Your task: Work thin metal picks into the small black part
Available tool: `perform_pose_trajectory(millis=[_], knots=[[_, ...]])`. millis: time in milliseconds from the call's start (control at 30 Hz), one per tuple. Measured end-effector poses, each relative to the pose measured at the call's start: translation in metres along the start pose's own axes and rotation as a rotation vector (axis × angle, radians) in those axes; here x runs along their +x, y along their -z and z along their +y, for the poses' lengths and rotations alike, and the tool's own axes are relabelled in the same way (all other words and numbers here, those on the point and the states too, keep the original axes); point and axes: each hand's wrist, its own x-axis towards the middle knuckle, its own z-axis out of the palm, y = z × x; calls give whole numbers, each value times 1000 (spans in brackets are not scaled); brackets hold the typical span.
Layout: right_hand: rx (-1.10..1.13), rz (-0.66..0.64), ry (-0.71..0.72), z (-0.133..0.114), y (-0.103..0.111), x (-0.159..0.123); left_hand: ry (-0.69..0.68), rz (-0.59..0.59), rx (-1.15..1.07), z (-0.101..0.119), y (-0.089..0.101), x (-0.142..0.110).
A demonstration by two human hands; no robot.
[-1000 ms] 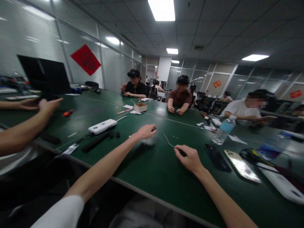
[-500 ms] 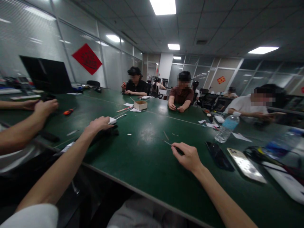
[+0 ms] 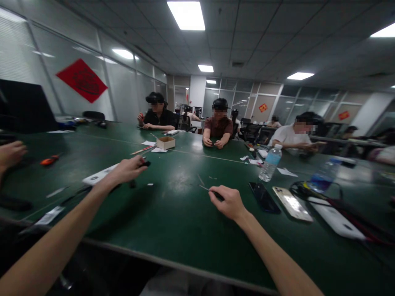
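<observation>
Right grip (image 3: 226,203) on stick (image 3: 204,188), cardboard box (image 3: 165,142) beyond

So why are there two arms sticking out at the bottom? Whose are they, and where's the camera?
There's no machine here, just a person at work. The camera is worn on that person's head, so you see what they see. The two hands in front are their own. Their left hand pinches a small dark object, too small to tell what it is. Their right hand holds a thin stick. They sit at a long green table. On it lie a dark phone, a gold-backed phone, a plastic water bottle and a small cardboard box. The hand at the far left edge belongs to someone else, and a person in a brown shirt sits across the table.
</observation>
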Motion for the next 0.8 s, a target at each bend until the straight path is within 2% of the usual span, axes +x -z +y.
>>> perform_pose_trajectory(millis=[67,167,200,267,367,433,567,800], knots=[[-9,12,-10,3,2,0,-134,-212,-194,48,-26,-1],[-47,37,-50,12,7,-2,-228,-494,-592,115,-86,-6],[-67,52,-72,17,9,-2,-213,-580,-726,131,-107,-9],[-110,67,-114,27,12,-5,-112,-692,-958,152,-145,-13],[-145,32,-123,38,16,-8,17,-793,-1152,157,-179,-16],[-152,-15,-104,41,16,-9,49,-838,-1214,150,-188,-15],[-169,-76,-66,38,14,-8,84,-828,-1259,136,-188,-15],[-290,-96,-38,32,17,-8,57,-790,-1233,138,-184,-20]])
